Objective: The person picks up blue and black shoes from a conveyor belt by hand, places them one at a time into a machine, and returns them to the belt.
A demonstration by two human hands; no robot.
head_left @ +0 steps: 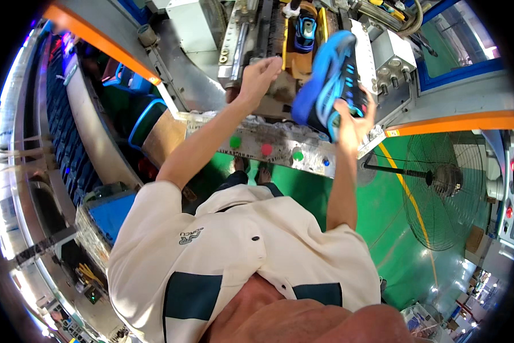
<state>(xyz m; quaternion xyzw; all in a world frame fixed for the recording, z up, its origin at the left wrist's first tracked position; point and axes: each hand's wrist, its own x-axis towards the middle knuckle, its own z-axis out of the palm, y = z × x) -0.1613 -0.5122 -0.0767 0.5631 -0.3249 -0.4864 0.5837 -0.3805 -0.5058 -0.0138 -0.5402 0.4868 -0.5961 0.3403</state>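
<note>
My right hand (355,121) grips a blue and black sports shoe (332,86), with the thumb on the near side and the fingers round its far side. The shoe is held tilted above the machine's front, its thick blue sole facing left. My left hand (261,79) hovers over the machine to the left of the shoe, fingers curled together, and nothing shows in them. Beyond both hands, another dark shoe with blue trim (305,33) sits in a yellow-sided holder (321,26) in the machine.
A metal ledge with coloured buttons (266,150) runs along the machine's front. A grey valve box (393,63) stands at the right, and orange-edged frames (105,43) flank the station. A large wire fan (444,180) is on the right; a conveyor (100,114) lies left.
</note>
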